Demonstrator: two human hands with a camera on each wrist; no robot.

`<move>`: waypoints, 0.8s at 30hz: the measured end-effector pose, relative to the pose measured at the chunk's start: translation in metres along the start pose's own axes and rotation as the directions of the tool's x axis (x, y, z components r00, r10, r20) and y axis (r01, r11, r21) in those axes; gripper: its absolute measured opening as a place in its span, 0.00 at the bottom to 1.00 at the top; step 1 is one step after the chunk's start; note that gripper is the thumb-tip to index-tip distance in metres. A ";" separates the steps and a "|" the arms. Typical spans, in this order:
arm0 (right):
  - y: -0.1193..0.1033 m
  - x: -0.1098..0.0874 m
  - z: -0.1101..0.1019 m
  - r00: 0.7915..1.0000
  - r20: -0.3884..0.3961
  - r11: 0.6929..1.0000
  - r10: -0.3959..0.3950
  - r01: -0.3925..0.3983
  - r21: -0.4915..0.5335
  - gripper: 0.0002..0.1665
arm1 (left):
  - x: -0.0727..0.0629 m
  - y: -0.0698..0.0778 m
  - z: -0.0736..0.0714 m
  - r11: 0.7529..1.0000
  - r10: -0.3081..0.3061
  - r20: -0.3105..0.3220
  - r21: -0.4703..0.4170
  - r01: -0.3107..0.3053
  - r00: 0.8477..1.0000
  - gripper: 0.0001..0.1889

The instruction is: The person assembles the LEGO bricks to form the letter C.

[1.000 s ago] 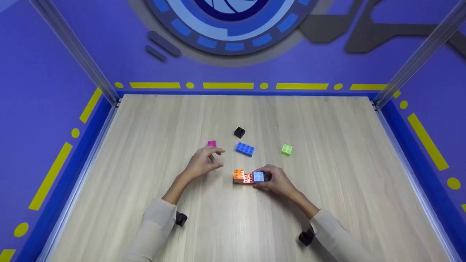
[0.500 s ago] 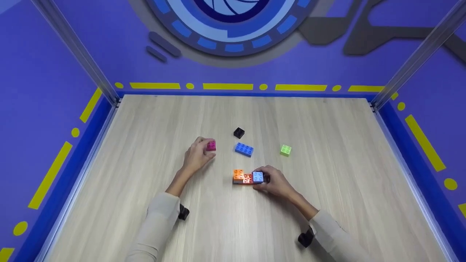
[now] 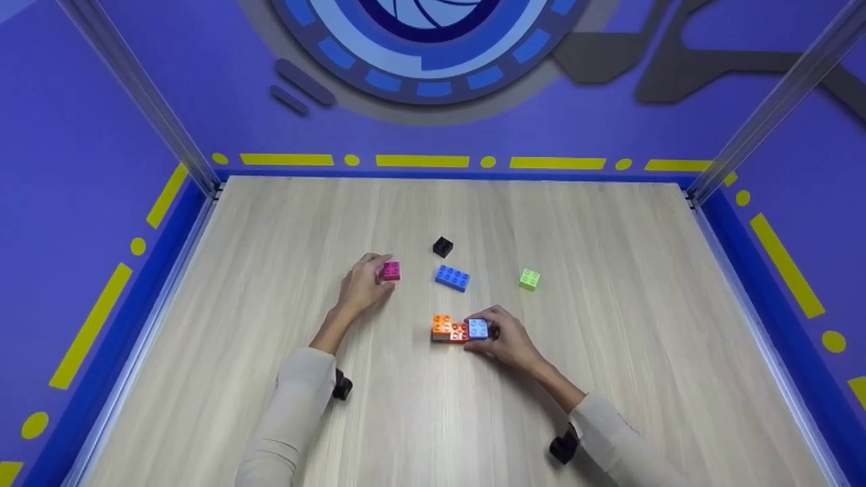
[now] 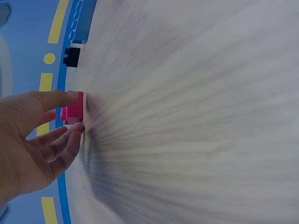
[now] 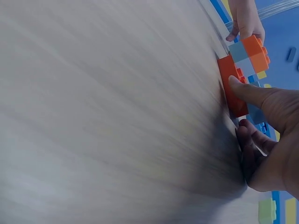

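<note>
My left hand (image 3: pixel 362 284) reaches around a magenta brick (image 3: pixel 392 270) on the table. In the head view the thumb and forefinger stand spread at its near and far sides. The left wrist view shows the thumb (image 4: pixel 65 97) overlapping the brick. My right hand (image 3: pixel 512 339) grips the right end of a joined brick stack, with the thumb against its long red brick (image 5: pixel 229 84). On that base sit a light blue brick (image 3: pixel 478 329) at the right and an orange brick (image 3: pixel 441 323) over a greyish layer at the left.
Beyond the stack lie a long blue brick (image 3: pixel 452 277) and a black brick (image 3: pixel 443 247). A lime green brick (image 3: pixel 530 279) sits to the right. Blue panels (image 3: pixel 304 135) enclose the wooden table (image 3: pixel 609 237) at the back and sides.
My left hand moved forward and left to the magenta brick, its thumb and fingers coming around it. My right hand kept its grip on the stack.
</note>
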State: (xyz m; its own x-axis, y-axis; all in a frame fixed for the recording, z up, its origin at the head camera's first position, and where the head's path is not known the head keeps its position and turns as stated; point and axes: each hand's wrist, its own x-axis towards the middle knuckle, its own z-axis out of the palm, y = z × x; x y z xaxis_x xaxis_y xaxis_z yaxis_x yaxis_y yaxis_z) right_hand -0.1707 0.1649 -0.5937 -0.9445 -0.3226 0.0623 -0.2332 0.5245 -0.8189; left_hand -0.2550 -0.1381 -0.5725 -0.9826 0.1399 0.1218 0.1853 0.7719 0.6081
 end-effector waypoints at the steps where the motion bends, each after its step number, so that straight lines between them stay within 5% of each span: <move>1: 0.000 0.000 0.000 1.000 -0.005 1.000 -0.003 0.003 0.000 0.27 | 0.001 0.000 0.000 1.000 0.002 0.006 0.013 -0.002 1.000 0.27; 24: 0.000 0.003 0.001 1.000 0.018 1.000 0.008 -0.008 0.019 0.25 | -0.001 0.001 0.003 0.997 0.009 0.010 0.077 -0.010 1.000 0.18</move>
State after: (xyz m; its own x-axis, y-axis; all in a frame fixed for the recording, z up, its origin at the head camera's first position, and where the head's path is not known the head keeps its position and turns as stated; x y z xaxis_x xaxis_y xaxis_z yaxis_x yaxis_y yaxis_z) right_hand -0.1733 0.1631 -0.5946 -0.9418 -0.3330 0.0454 -0.2211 0.5124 -0.8298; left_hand -0.2534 -0.1354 -0.5747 -0.9809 0.1532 0.1195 0.1938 0.8162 0.5442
